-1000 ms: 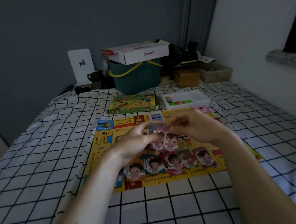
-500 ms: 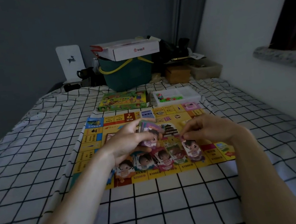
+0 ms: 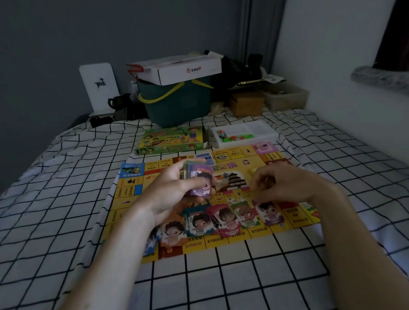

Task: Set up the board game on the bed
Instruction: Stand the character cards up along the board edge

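Checked bed (image 3: 51,227) carries the game board (image 3: 130,190). Left hand (image 3: 174,190) grips a card stack (image 3: 198,179). Right hand (image 3: 285,183) hovers with curled fingers above the card row (image 3: 222,220); its hold is unclear.

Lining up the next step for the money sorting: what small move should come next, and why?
Probably bring the right hand back to the stack of play money that the left hand holds, and pinch off the top purple note. The right hand seems to hold nothing, hovering above the purple pile at the right end of the row on the game board.
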